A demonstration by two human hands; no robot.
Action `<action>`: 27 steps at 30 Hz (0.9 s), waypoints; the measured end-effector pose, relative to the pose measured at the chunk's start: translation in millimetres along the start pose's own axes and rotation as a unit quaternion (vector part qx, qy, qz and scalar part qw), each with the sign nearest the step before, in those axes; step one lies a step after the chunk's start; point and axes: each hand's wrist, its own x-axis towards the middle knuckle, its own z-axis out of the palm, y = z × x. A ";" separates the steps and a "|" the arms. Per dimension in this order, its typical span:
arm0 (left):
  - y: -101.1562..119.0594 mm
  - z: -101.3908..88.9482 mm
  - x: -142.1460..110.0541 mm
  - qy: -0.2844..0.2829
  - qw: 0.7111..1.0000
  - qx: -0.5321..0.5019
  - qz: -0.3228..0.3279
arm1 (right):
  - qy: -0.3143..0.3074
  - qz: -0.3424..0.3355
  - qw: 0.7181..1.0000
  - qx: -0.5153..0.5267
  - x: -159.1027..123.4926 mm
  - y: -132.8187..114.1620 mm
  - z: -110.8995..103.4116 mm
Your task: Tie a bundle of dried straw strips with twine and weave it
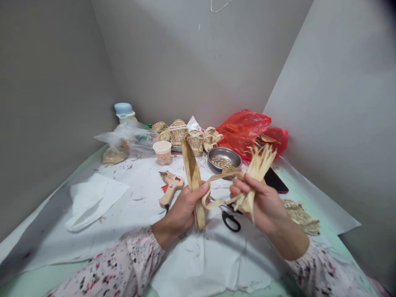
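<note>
My left hand (181,210) is closed around a long, folded strip of dried corn husk (191,165), which stands nearly upright. In my right hand (266,202) is a bundle of pale corn husk strips (259,164) with frayed upper ends. A thin husk band (221,176) loops between the two hands; its ends are partly hidden. Below and between my hands lie black-handled scissors (231,222), their blades partly covered. Left of my left hand, a beige hot glue gun (172,187) rests on the white paper.
Beyond my hands stand a paper cup (162,153), a metal bowl (211,161) of scraps, several woven pieces (178,131) and a red plastic bag (239,128). A dark phone (276,181) and braided piece (305,218) lie right. White cloth (93,198) lies left, near a blue-lidded bottle (123,109).
</note>
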 end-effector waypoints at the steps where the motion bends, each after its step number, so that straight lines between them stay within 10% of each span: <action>1: 0.0 -0.8 0.3 0.007 1.000 -0.001 0.000 | -0.008 -0.011 1.000 0.022 -3.3 -10.8 3.0; 12: 0.3 -2.7 3.3 0.076 0.997 -0.021 -0.009 | -0.040 -0.270 0.958 0.083 -46.8 -83.4 26.5; 21: -4.4 -2.0 -2.5 0.003 0.998 0.054 -0.025 | 0.042 0.036 0.985 -0.161 0.6 18.1 -7.9; 27: -8.5 -1.3 -3.0 -0.048 0.994 0.073 -0.057 | -0.010 0.046 0.969 -0.241 2.9 44.7 -19.8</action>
